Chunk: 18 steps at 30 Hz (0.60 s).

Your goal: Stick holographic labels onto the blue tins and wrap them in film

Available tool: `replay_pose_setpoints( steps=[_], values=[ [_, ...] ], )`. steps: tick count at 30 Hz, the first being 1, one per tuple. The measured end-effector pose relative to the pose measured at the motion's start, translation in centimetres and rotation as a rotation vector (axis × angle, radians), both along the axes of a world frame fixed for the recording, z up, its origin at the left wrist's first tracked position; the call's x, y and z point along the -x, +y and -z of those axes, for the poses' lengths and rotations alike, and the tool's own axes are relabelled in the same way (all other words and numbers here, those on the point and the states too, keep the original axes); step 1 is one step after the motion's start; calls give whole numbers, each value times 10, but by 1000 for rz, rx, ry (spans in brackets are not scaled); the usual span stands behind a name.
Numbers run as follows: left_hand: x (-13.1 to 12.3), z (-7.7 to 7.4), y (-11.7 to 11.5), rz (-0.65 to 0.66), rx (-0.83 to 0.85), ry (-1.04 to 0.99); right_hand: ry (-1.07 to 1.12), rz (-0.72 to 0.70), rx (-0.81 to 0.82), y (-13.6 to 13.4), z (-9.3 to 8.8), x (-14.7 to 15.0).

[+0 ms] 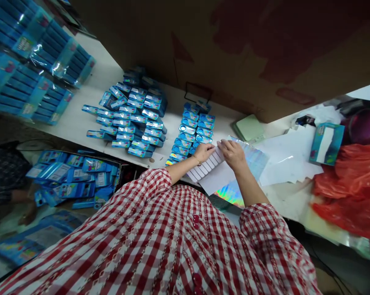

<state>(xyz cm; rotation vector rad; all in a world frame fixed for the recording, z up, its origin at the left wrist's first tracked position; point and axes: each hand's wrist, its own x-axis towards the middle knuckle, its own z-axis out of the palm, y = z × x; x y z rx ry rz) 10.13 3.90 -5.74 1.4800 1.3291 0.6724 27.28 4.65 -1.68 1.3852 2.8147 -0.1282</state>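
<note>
A sheet of white oblong stickers lies slanted at the table's front edge. My left hand, with a bracelet at the wrist, has its fingers closed at the sheet's upper left edge. At the upper right corner of the sheet, my right hand pinches with bent fingers; whether a single sticker is between them is too small to tell. Under the right forearm is a shiny rainbow-coloured sheet. Just beyond my left hand stand two rows of small blue boxes.
A larger group of blue boxes stands left on the table. Wrapped blue packs are stacked far left, above a bin of loose blue packs. A big carton walls the back. Red plastic bags lie right. Another person's hand shows left.
</note>
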Motion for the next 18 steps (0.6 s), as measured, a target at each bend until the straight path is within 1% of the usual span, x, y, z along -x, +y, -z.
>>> replay_pose_setpoints(
  steps=[3,5,7,9,11,12,13,14,16,18],
  values=[
    [1,3,-1,12,17,-34,17,-10,22,-8,5,-7],
    [2,6,-1,6,22,-12,70,17,1,-17,-2,-8],
    [3,8,0,-3,12,56,147,77,-30,-28,-22,-3],
    [4,10,3,-6,-22,110,261,174,-32,-37,-47,7],
    [8,9,3,-23,-62,86,414,304,26,-41,-69,23],
    [12,7,1,-58,-70,38,503,383,80,-41,-76,32],
    [17,4,-1,-114,-60,-31,596,473,154,-39,-79,41],
    [23,0,-5,-179,-25,-118,692,570,246,-36,-78,50],
    [41,-9,-15,-300,102,-319,880,757,448,-31,-68,67],
    [62,-18,-27,-359,235,-485,1042,903,607,-27,-53,85]
  ],
)
